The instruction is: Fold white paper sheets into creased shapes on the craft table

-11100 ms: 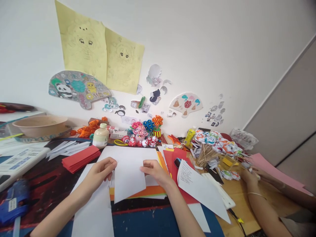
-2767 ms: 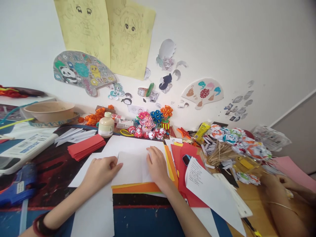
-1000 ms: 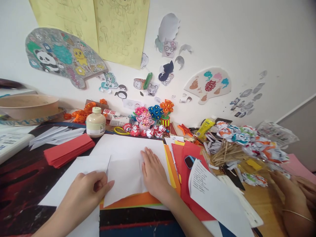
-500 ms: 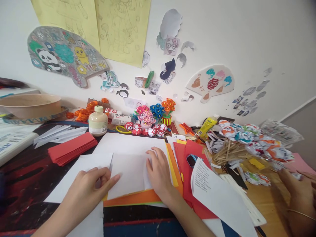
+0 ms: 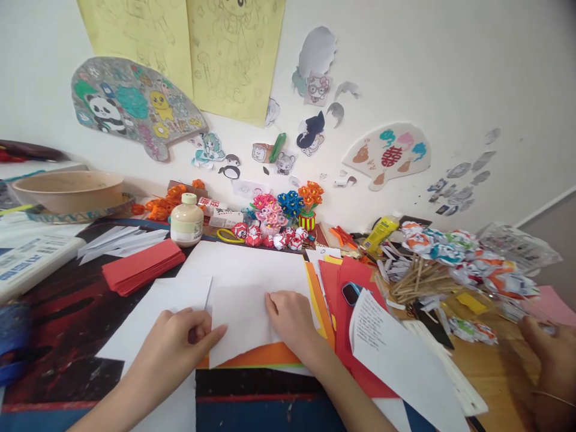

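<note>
The left hand pinches a white paper sheet by its left edge; the right hand, curled, rests on it, grip unclear. Leftward spreads a black, red-smeared tabletop; rightward, a brown wooden surface; beyond both hands, a white wall.

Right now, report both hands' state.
Left hand: half-curled, thumb at the left edge of the small white sheet; grip unclear.
Right hand: curled on that sheet; grip unclear.

- Noted on wall: yellow drawings, panda fan, white fan farther right.
- Logged at left: beige bowl.
- Recorded at back: upright cream bottle; orange flowers in striped pot, beside blue flowers.
- Logged at right: yellow bottle, tilted, near bunch of sticks.
</note>
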`<state>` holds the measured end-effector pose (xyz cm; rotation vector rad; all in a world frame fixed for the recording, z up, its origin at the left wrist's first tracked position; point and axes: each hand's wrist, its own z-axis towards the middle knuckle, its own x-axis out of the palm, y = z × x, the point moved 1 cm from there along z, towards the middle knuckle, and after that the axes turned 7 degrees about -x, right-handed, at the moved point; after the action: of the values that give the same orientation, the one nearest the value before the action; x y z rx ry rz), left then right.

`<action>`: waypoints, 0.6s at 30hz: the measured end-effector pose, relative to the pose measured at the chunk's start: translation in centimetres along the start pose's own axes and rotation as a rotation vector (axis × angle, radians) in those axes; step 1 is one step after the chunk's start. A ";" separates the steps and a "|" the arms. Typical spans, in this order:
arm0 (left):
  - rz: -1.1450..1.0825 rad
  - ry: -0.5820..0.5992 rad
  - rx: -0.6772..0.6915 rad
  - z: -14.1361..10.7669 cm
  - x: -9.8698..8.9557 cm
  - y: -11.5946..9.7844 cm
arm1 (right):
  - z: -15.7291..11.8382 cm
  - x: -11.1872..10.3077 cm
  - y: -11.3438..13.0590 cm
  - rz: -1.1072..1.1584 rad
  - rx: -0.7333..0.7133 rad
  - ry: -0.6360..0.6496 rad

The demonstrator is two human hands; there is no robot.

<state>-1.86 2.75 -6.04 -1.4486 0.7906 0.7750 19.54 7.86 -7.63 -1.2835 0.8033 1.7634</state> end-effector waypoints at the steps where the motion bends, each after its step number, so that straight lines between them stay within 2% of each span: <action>1: 0.007 -0.003 0.007 0.0 0.1 0.0 | 0.0 -0.1 0.0 -0.004 -0.002 -0.003; 18: 0.036 0.005 0.072 -0.4 0.8 0.6 | 0.0 -0.2 0.0 0.003 0.011 0.022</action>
<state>-1.97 2.35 -7.03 -1.3755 0.8420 0.7626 19.54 7.81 -7.46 -1.2971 0.8261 1.7478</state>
